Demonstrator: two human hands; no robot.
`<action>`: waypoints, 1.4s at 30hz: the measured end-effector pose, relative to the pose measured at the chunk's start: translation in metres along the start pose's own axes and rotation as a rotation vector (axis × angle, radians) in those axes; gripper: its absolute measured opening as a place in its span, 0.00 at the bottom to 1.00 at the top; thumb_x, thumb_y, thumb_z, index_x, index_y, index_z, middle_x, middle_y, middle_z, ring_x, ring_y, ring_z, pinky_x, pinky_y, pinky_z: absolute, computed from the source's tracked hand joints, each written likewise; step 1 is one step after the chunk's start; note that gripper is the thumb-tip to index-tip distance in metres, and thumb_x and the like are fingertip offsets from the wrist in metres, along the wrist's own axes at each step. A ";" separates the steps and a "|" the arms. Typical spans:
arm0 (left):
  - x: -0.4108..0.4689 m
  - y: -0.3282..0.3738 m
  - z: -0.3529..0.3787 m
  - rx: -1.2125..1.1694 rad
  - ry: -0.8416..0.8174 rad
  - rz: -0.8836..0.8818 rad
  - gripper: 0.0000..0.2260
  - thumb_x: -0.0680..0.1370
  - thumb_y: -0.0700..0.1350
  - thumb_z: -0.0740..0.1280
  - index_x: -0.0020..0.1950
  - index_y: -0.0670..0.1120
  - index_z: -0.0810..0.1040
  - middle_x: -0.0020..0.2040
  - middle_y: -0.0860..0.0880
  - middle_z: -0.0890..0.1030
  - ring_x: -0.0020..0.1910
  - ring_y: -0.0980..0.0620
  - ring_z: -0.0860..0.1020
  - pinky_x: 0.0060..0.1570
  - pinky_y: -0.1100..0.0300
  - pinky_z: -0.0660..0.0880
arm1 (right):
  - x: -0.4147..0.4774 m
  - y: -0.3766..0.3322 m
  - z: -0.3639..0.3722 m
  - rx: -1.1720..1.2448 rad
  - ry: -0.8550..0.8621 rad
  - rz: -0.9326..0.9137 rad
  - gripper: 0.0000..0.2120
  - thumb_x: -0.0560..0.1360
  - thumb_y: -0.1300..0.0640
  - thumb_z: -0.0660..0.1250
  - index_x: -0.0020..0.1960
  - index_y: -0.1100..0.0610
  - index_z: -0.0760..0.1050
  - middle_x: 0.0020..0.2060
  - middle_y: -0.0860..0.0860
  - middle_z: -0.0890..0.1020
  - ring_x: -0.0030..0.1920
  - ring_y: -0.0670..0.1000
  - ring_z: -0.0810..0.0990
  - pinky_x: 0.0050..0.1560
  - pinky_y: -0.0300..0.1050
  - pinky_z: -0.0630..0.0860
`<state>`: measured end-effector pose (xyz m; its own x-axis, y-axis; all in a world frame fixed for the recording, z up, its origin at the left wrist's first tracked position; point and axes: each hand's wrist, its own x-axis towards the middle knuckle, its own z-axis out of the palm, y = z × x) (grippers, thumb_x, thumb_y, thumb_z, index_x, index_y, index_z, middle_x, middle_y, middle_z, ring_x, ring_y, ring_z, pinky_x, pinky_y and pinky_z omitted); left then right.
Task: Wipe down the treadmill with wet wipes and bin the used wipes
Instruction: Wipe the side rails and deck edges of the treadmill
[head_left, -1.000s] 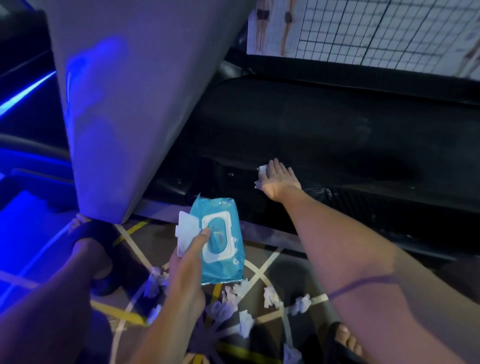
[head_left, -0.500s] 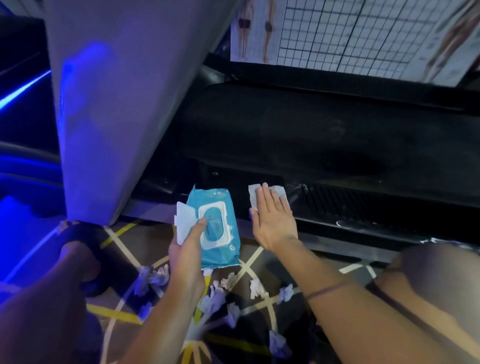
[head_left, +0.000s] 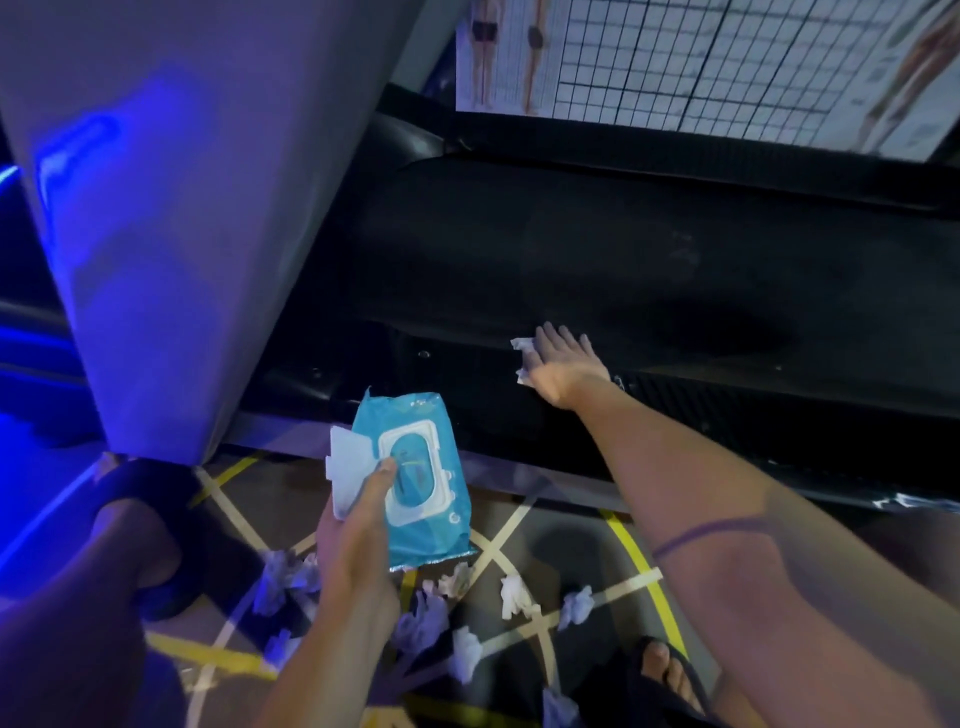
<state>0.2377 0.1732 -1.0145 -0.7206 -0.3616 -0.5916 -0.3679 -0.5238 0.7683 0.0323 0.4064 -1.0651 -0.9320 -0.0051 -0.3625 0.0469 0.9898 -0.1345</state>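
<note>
Right hand (head_left: 563, 366), fingers flat, presses white wet wipe (head_left: 522, 347) onto black treadmill deck edge (head_left: 675, 291) for scrubbing; left hand (head_left: 358, 525) grips blue plastic wipes pack (head_left: 421, 483), flap open, likely keeping refills ready.

My right hand (head_left: 563, 366) is pressing a white wipe (head_left: 523, 358) flat against the black treadmill (head_left: 649, 270) while my left hand (head_left: 358, 525) is gripping the blue wipes pack (head_left: 421, 467).

The right hand (head_left: 563, 364) has slid its wipe (head_left: 523, 358) from the treadmill's (head_left: 675, 270) near edge farther up onto the belt; the wipe is now bunched.
</note>
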 end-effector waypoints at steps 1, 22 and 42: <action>0.000 0.000 0.004 -0.009 0.006 0.004 0.16 0.80 0.46 0.74 0.67 0.49 0.81 0.56 0.47 0.88 0.50 0.44 0.88 0.37 0.53 0.83 | -0.002 -0.001 0.001 0.023 0.002 0.035 0.33 0.84 0.41 0.45 0.83 0.57 0.43 0.82 0.52 0.44 0.81 0.52 0.44 0.80 0.53 0.41; -0.032 0.030 0.026 0.061 -0.062 0.013 0.15 0.79 0.46 0.76 0.64 0.47 0.82 0.52 0.46 0.89 0.46 0.44 0.89 0.40 0.52 0.85 | -0.088 0.019 0.009 -0.018 0.052 0.161 0.32 0.84 0.44 0.38 0.81 0.61 0.37 0.81 0.55 0.38 0.81 0.52 0.36 0.79 0.52 0.34; -0.019 0.072 0.115 0.253 -0.377 0.047 0.15 0.78 0.46 0.77 0.64 0.48 0.83 0.52 0.48 0.89 0.50 0.45 0.88 0.50 0.45 0.85 | -0.135 0.049 0.026 -0.019 0.115 0.150 0.34 0.81 0.41 0.33 0.82 0.56 0.39 0.82 0.52 0.40 0.81 0.53 0.39 0.79 0.51 0.36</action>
<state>0.1577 0.2309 -0.9197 -0.8864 -0.0503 -0.4603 -0.4277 -0.2916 0.8556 0.1695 0.4514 -1.0469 -0.9499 0.1579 -0.2696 0.1827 0.9807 -0.0691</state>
